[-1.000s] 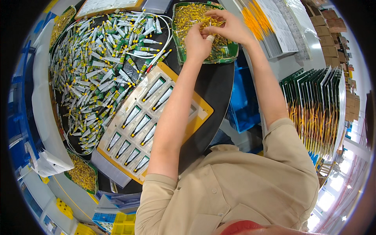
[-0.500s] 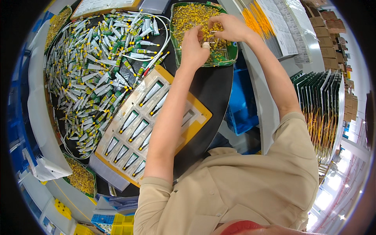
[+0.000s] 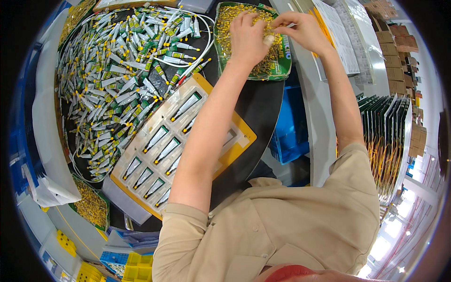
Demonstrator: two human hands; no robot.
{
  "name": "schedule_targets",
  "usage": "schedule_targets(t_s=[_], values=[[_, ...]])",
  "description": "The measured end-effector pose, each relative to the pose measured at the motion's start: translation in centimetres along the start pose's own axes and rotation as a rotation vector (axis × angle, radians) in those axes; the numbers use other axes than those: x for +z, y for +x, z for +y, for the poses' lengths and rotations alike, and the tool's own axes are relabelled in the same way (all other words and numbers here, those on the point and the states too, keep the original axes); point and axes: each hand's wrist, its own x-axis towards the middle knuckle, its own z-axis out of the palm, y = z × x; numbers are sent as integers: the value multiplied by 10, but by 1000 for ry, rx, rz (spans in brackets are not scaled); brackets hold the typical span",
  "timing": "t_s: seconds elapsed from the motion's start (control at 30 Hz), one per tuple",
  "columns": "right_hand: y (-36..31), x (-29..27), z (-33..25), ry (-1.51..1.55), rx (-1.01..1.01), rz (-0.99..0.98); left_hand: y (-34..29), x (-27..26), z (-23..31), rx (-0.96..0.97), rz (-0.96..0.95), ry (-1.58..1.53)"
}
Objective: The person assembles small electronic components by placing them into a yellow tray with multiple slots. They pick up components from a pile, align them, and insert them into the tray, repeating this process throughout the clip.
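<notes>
At the top of the view, a green-edged shallow box (image 3: 284,66) holds many small yellow-headed pieces (image 3: 229,19). My left hand (image 3: 249,38) is over the box with its fingers curled down among them; their tips are hidden. A white wrap (image 3: 268,40) covers the tip of its thumb. My right hand (image 3: 303,32) is at the box's right edge, thumb and forefinger closed together near the left thumb; anything between them is too small to make out. Below my left forearm lies a yellow-edged board (image 3: 244,135) bearing a clear moulded tray (image 3: 141,157) with silver-and-green tubes in its pockets.
A large heap of small yellow-capped tubes (image 3: 117,84) fills the left of the black round table (image 3: 253,108). A white cable (image 3: 209,28) loops round it. More yellow pieces (image 3: 91,202) lie at lower left. A blue crate (image 3: 291,127) and racked green-edged cards (image 3: 383,122) are to the right.
My left hand has shifted right and up a little over the box, fingers lower among the pieces. My right hand has drawn right, from above the pieces to the box's edge.
</notes>
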Motion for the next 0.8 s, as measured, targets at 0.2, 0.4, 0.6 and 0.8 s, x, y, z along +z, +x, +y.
schedule_targets(t_s=[0.2, 0.4, 0.6, 0.8], values=[[3, 14, 6, 17, 12, -91, -9, -17, 7, -45, -145, -82], [3, 30, 3, 205, -1, 4, 8, -18, 21, -150, -262, -89], [1, 28, 21, 364, 10, -10, 1, -23, 5, -153, -334, -3], [-7, 26, 7, -232, 249, -18, -25, -46, 17, -186, -365, 284]])
